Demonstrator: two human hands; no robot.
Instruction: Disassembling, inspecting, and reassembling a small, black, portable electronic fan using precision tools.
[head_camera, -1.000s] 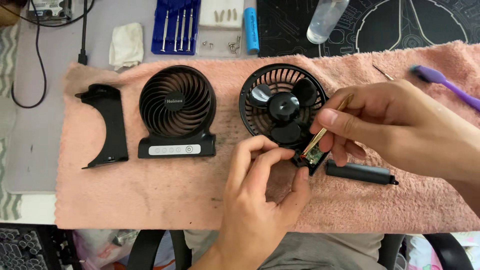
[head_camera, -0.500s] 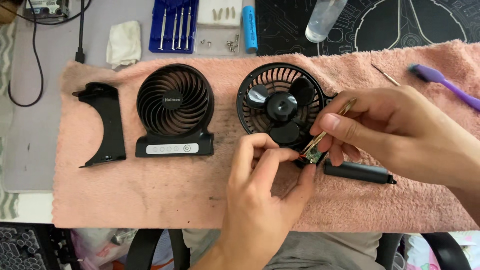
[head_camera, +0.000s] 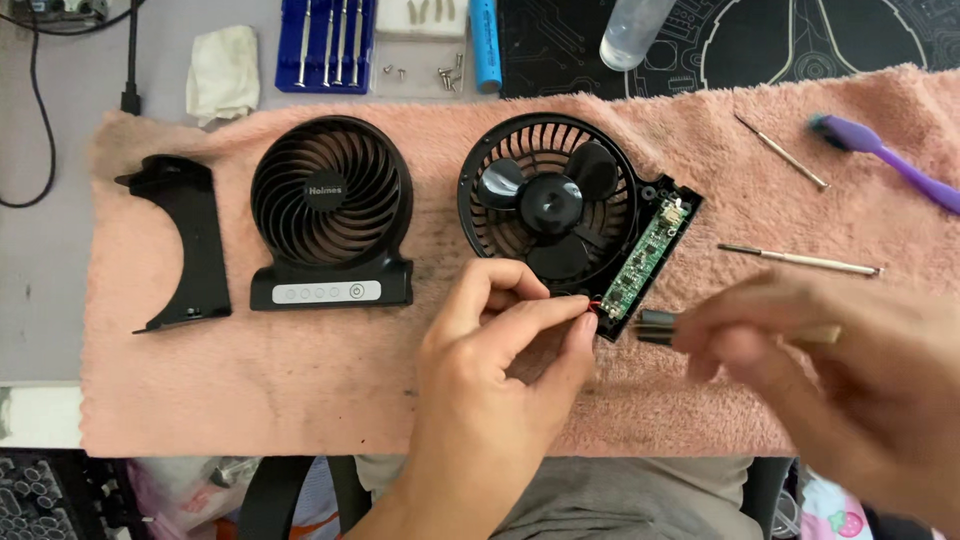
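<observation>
the left hand (head_camera: 490, 370) pinches thin wires at the lower edge of the open fan (head_camera: 560, 205), which lies on the pink towel (head_camera: 300, 390). the blurred right hand (head_camera: 850, 370) is curled around a dark-tipped tool (head_camera: 660, 327) beside the green circuit board (head_camera: 645, 255).

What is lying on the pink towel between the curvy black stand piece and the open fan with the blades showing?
The black front fan grille with its button strip lies between the stand piece and the open fan, seen in the head view.
</observation>
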